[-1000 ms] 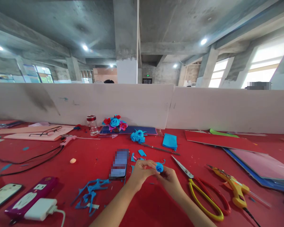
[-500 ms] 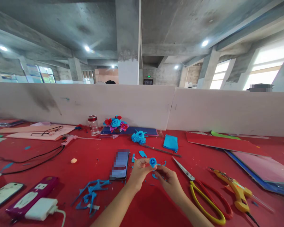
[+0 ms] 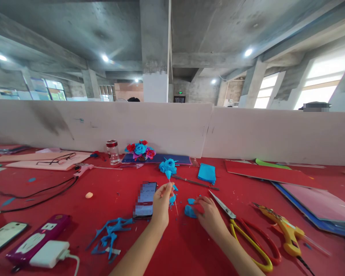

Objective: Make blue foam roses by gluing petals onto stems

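My left hand (image 3: 161, 204) is closed in a pinch around a thin pale stem (image 3: 176, 205). On the stem's upper end sits a small blue paper flower (image 3: 168, 174), seen from its side. Low over the table, my right hand (image 3: 210, 214) has thumb and forefinger curled at the edge of a blue paper petal (image 3: 190, 211); slight blur softens the fingertips. Another blue petal (image 3: 191, 201) lies just beyond it. Blue scraps (image 3: 172, 199) lie beside the left hand, partly hidden. Finished blue paper roses (image 3: 168, 166) rest behind the left hand.
Scissors (image 3: 238, 228) and a yellow glue gun (image 3: 287, 232) lie at right. A blue paper stack (image 3: 207, 173) is farther back. A phone (image 3: 145, 199), tangled blue strips (image 3: 110, 234) and a purple power strip (image 3: 40, 237) are at left. A white partition (image 3: 161, 126) borders the table.
My left hand has raised the flower on its stem, tipping it from facing me to sideways. My right hand has left the flower and moved down to the petals.
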Demonstrator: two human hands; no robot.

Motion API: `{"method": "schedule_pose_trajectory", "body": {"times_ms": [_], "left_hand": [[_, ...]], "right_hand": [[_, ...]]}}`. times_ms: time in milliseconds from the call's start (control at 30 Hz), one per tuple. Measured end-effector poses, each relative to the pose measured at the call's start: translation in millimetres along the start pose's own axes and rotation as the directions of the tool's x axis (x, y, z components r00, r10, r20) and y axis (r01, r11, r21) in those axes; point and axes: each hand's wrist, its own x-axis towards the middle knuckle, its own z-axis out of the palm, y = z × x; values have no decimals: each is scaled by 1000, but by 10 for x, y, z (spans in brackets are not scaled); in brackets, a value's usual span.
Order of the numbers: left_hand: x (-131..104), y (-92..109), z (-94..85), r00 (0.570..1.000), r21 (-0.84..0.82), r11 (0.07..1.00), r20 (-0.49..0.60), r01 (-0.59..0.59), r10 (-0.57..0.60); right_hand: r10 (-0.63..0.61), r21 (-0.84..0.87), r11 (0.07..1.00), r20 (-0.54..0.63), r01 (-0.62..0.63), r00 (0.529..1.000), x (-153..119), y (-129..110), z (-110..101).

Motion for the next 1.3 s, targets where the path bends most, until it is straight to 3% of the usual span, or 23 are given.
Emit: {"method": "schedule_pose_trajectory", "body": {"times_ms": [100, 200, 400, 633, 767, 833, 933, 1033, 1167, 1300], "left_hand": [[35, 46, -32, 991, -65, 998, -137, -7, -2], [57, 53, -60, 981, -148, 988, -184, 36, -64], [47, 11, -55, 952, -263, 921, -24, 288, -305], [-20, 52, 9, 956, -191, 945, 181, 266, -232], [-22, 53, 17, 940, -117, 959, 259, 260, -223], [-10, 63, 20, 940, -138, 956, 266, 257, -214], [22, 105, 9, 949, -208, 944, 239, 256, -205], [68, 153, -30, 965, -300, 924, 183, 237, -188], [128, 185, -89, 978, -323, 924, 113, 205, -177], [127, 173, -92, 977, -300, 935, 149, 190, -151]], "right_hand": [[-28, -200, 978, 111, 50, 993, -47, -55, 28], [18, -313, 949, 122, 21, 992, -42, -34, -1], [244, -326, 926, 134, -190, 960, 59, 237, -162], [333, -293, 915, 167, -276, 928, 117, 341, -323], [444, -326, 867, 161, -377, 882, 131, 371, -419], [462, -312, 862, 159, -400, 872, 135, 402, -447], [330, -242, 931, 233, -274, 915, 121, 472, -444], [296, -271, 937, 284, -220, 912, 92, 547, -408], [346, -257, 921, 201, -292, 916, 96, 596, -354], [327, 4, 944, 107, -329, 939, 131, 563, -266]]}}
